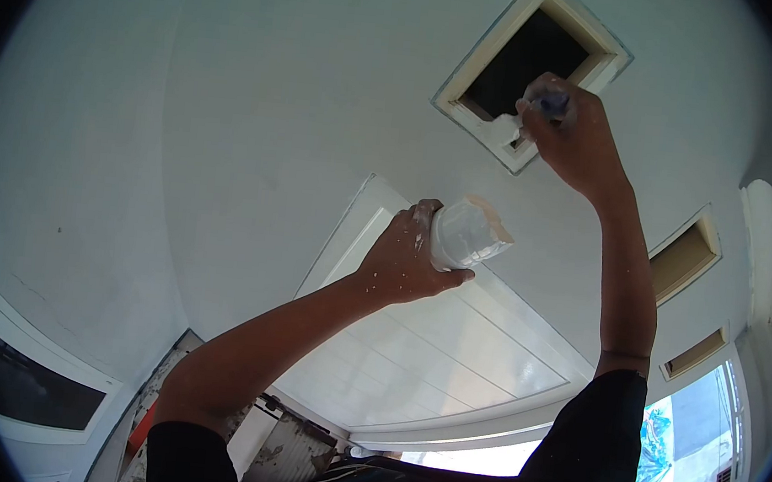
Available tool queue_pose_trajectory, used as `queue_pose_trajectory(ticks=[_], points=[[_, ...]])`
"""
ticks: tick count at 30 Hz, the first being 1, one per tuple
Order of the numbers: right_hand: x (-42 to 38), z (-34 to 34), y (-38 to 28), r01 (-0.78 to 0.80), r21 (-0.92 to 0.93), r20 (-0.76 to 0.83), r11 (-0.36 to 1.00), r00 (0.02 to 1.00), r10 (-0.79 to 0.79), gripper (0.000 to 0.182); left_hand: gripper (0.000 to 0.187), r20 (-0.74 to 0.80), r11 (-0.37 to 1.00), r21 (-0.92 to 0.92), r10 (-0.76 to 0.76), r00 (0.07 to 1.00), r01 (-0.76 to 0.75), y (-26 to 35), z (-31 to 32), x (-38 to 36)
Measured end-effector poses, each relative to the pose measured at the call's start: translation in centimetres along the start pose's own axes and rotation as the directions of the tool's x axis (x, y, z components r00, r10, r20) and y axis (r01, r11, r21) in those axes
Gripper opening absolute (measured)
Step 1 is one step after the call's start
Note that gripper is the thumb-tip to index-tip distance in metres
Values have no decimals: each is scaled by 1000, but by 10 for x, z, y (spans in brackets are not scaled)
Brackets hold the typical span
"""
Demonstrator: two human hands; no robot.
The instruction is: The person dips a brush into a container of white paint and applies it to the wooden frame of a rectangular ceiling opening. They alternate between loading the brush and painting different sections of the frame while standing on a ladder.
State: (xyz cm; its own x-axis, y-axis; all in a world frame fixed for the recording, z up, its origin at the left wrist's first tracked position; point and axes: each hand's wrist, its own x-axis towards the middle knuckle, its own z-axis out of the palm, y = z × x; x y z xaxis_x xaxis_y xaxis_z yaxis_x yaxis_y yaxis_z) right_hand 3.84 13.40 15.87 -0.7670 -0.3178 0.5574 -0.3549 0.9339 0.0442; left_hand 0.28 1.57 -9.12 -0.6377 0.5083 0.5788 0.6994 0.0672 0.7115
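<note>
My left hand [403, 254], specked with white, is wrapped round a cut-open clear plastic container [471, 236] that is whitish inside. Up and to the right, my right hand [561, 123] is closed on a blurred tool [554, 104] with a bluish part. The tool's whitish end [509, 126] is at the lower edge of a cream frame [475, 137] around a dark square opening [526, 62] in the pale wall. Its exact shape is too blurred to tell.
A white panelled door [432, 346] is below the hands. Two smaller framed openings [686, 258] [696, 354] are at the right. A dark-paned window [25, 375] is at lower left, and bright daylight shows at lower right.
</note>
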Motion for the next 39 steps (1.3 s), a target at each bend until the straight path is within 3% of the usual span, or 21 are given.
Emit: queue_pose_trajectory(ticks=[2, 4, 6, 11, 13, 16, 20, 22, 23, 30, 37, 39], points=[[9, 5, 0, 5, 23, -68, 1000, 998, -3, 15, 102, -12, 1000, 13, 11, 1000, -11, -1, 0, 0], [10, 15, 6, 72, 210, -122, 975, 991, -47, 14, 102, -16, 999, 22, 25, 1000, -25, -3, 4, 0], [4, 11, 9, 20, 168, -62, 986, 998, -10, 15, 102, -74, 992, 82, 98, 992, -92, -7, 7, -1], [-11, -6, 2, -125, 3, 40, 992, 991, 124, 14, 102, -68, 995, 43, 95, 993, -92, -8, 7, 1], [-18, -3, 8, -30, 212, -129, 977, 990, 59, 11, 103, -57, 995, 13, 101, 993, -100, -6, 5, 1], [-27, 3, 13, 27, 244, -153, 969, 988, 11, 8, 103, -28, 998, -2, 62, 998, -62, -2, 5, -1], [-34, -2, 25, -53, 283, -163, 958, 981, 102, 10, 104, 32, 992, -4, 130, 991, -130, -3, 8, -5], [-42, -8, 28, 102, 432, -331, 896, 942, 52, 11, 104, 38, 982, 4, 187, 982, -187, -5, 14, -6], [-47, -11, 29, 89, 456, -334, 885, 939, 77, 11, 105, 39, 982, -25, 189, 981, -188, -7, 17, -6], [-84, 0, 38, 177, 427, -412, 887, 911, 16, 17, 105, 79, 990, -67, 132, 988, -127, -3, 19, -8], [-117, 14, 54, 173, 584, -494, 793, 851, 178, 25, 103, 73, 994, -61, 89, 993, -85, -7, 20, -8], [-124, 19, 56, 184, 603, -522, 776, 827, 210, 27, 103, 46, 985, -37, 172, 984, -170, -8, 19, -6]])
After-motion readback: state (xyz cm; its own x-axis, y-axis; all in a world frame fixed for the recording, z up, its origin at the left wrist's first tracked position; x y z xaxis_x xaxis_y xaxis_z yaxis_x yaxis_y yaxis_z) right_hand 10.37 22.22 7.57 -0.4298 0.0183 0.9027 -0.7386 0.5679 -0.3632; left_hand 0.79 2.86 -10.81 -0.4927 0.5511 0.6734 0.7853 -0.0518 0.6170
